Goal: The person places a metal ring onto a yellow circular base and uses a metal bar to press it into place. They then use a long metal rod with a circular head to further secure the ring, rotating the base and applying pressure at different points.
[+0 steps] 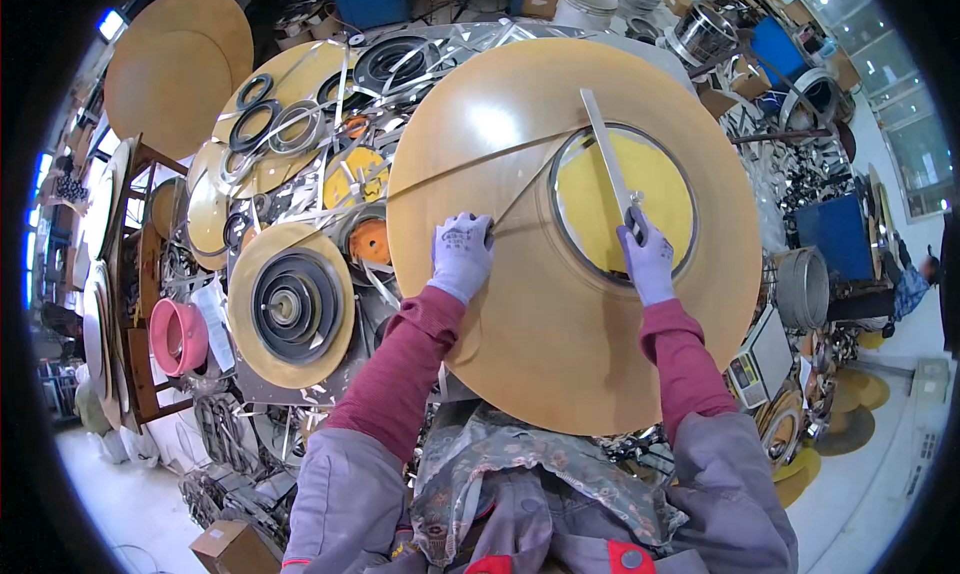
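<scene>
A large tan disc (480, 374) lies before me, with a yellow round plate (655, 189) inside a dark metal ring at its right of centre. My right hand (648, 262), in a pale lilac glove, is closed around the lower end of a flat metal bar (603, 149). That bar lies across the yellow plate, and a small knob stands on it just above my fingers. My left hand (464, 256), gloved alike, pinches a thin strip (525, 189) that runs up and right to the ring. The strip's other run crosses the disc toward the left.
At the left, a smaller tan disc (245, 324) carries a dark coil of rings (297, 307). Behind it are black rings (255, 124), orange parts (370, 242) and scattered metal strips. A pink basin (178, 337) stands far left; a scale (760, 359) is at the right.
</scene>
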Tool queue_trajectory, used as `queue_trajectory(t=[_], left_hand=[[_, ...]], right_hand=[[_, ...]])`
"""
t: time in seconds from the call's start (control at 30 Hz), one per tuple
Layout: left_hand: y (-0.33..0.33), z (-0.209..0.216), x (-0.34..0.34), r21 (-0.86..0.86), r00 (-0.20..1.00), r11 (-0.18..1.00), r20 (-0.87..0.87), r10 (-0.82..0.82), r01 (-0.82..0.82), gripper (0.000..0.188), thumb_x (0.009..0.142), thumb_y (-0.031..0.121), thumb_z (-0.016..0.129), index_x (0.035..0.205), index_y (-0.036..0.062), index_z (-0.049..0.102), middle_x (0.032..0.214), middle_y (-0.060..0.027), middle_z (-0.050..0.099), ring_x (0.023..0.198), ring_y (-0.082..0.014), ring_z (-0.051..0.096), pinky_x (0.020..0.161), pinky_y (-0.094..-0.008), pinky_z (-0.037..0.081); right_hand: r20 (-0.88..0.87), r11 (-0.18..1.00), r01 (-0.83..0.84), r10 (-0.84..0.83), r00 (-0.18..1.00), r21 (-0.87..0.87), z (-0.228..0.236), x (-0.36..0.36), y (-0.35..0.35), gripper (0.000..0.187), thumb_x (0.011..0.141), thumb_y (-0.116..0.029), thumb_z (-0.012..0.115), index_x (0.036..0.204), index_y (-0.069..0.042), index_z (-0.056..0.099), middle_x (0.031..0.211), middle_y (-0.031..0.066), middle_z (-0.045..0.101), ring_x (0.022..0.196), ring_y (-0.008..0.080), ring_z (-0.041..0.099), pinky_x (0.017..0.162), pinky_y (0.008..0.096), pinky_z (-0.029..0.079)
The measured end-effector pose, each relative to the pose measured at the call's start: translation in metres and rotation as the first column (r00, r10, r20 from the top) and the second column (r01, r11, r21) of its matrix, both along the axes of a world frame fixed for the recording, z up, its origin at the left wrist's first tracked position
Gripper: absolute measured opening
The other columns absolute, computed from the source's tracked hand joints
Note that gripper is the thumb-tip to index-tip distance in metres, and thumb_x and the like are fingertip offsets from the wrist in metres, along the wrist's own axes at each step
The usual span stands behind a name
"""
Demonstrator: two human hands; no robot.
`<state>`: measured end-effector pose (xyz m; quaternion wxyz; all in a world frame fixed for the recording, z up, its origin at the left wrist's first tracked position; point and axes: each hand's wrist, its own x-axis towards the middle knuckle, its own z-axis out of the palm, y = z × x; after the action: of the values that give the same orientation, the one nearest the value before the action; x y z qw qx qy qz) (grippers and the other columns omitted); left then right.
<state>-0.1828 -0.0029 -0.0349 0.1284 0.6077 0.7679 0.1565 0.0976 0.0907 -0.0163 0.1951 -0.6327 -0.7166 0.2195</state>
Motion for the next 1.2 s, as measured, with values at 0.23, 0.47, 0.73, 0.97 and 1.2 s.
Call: queue_trajectory(t=[0.23, 0.47, 0.73, 0.97, 1.2], left_hand=[[-0.013, 0.0, 0.014, -0.057, 0.999, 0.998, -0.028, 0.034, -0.036, 0.017, 0.081, 0.023, 0.061, 0.097, 0.0162, 0.063, 0.098, -0.0078, 0.062, 0.096, -0.0269, 0.06, 0.081, -0.042, 0.046], [-0.022, 0.0, 0.02, -0.004, 0.999, 0.999, -0.005, 0.052, -0.052, 0.018, 0.08, 0.022, 0.061, 0.096, 0.0145, 0.064, 0.093, -0.0108, 0.063, 0.091, -0.0314, 0.06, 0.08, -0.0439, 0.047], [-0.029, 0.004, 0.017, -0.057, 0.998, 0.997, -0.028, 0.058, -0.059, 0.017, 0.082, 0.024, 0.06, 0.096, 0.0148, 0.063, 0.095, -0.0095, 0.063, 0.093, -0.0294, 0.061, 0.08, -0.0432, 0.047], [-0.034, 0.0, 0.015, -0.066, 0.998, 0.997, -0.053, 0.045, -0.049, 0.016, 0.085, 0.024, 0.058, 0.095, 0.0135, 0.062, 0.094, -0.0095, 0.063, 0.093, -0.0283, 0.062, 0.08, -0.0427, 0.048], [-0.039, 0.004, 0.014, -0.048, 0.997, 0.996, -0.02, 0.075, -0.076, 0.014, 0.083, 0.022, 0.058, 0.092, 0.0141, 0.065, 0.091, -0.0106, 0.064, 0.091, -0.0304, 0.062, 0.079, -0.0422, 0.048]], right_hand=[[0.349, 0.997, -0.06, 0.041, 0.936, 0.043, -0.008, 0.0, -0.004, 0.047, 0.09, -0.032, 0.057, 0.132, -0.011, 0.05, 0.099, 0.0202, 0.059, 0.088, 0.0354, 0.062, 0.076, 0.0457, 0.05], [0.321, 0.998, -0.06, 0.064, 0.945, -0.022, 0.005, -0.003, -0.01, 0.049, 0.089, -0.032, 0.058, 0.132, -0.01, 0.05, 0.099, 0.0218, 0.06, 0.094, 0.0362, 0.06, 0.081, 0.0452, 0.048], [0.365, 0.995, -0.096, 0.078, 0.928, 0.029, -0.004, 0.005, -0.013, 0.048, 0.091, -0.031, 0.056, 0.134, -0.012, 0.048, 0.1, 0.0214, 0.059, 0.091, 0.0363, 0.062, 0.078, 0.046, 0.05], [0.357, 0.997, -0.073, 0.073, 0.931, -0.011, 0.009, 0.002, -0.016, 0.05, 0.089, -0.033, 0.057, 0.134, -0.011, 0.049, 0.1, 0.0219, 0.06, 0.093, 0.0367, 0.061, 0.081, 0.0451, 0.048], [0.364, 0.994, -0.105, 0.087, 0.927, 0.03, 0.002, 0.002, -0.021, 0.049, 0.089, -0.033, 0.057, 0.133, -0.011, 0.05, 0.098, 0.0221, 0.06, 0.091, 0.0369, 0.061, 0.08, 0.0449, 0.049]])
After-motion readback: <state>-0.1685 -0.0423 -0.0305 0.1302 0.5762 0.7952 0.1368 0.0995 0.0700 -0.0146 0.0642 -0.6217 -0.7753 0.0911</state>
